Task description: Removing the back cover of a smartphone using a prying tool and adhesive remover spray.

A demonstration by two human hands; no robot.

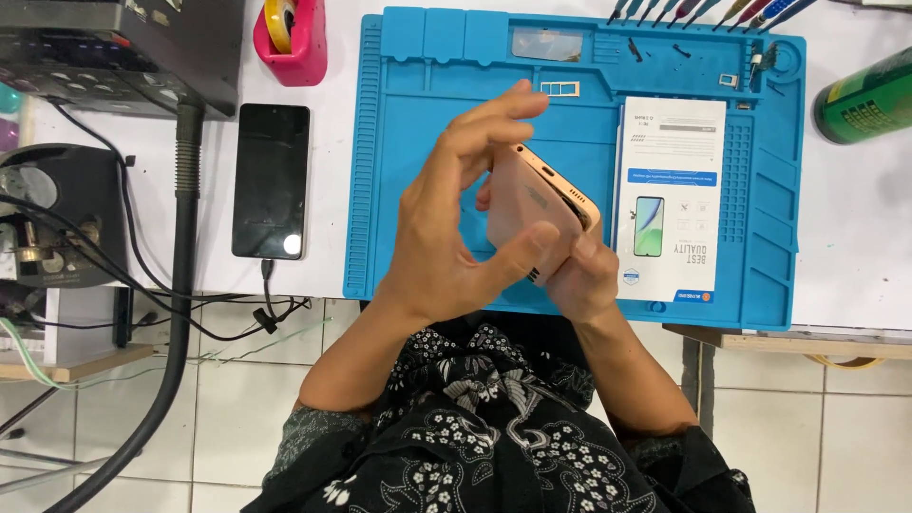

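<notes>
Both hands are gripping the pinkish-gold phone (537,209) up above the blue repair mat (399,142): left hand (446,228) is wrapping its back, right hand (581,275) is pinching the lower edge. I'd be keeping pressure on the frame rather than the glass, imo, working right over the mat.

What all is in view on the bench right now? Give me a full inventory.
phone in hand: 1, pale pink-gold, held above the mat
work mat: 1, blue, on the white table
black phone: 1, left of the mat, cable plugged in
flat white package: 1, on the mat's right side
tape dispenser: 1, pink with yellow roll, top left
can: 1, green, far right
tool tips: several, mixed colours, top edge
card tray: 1, pale, on the mat
left hand: gripping the phone
right hand: gripping its lower end
</notes>
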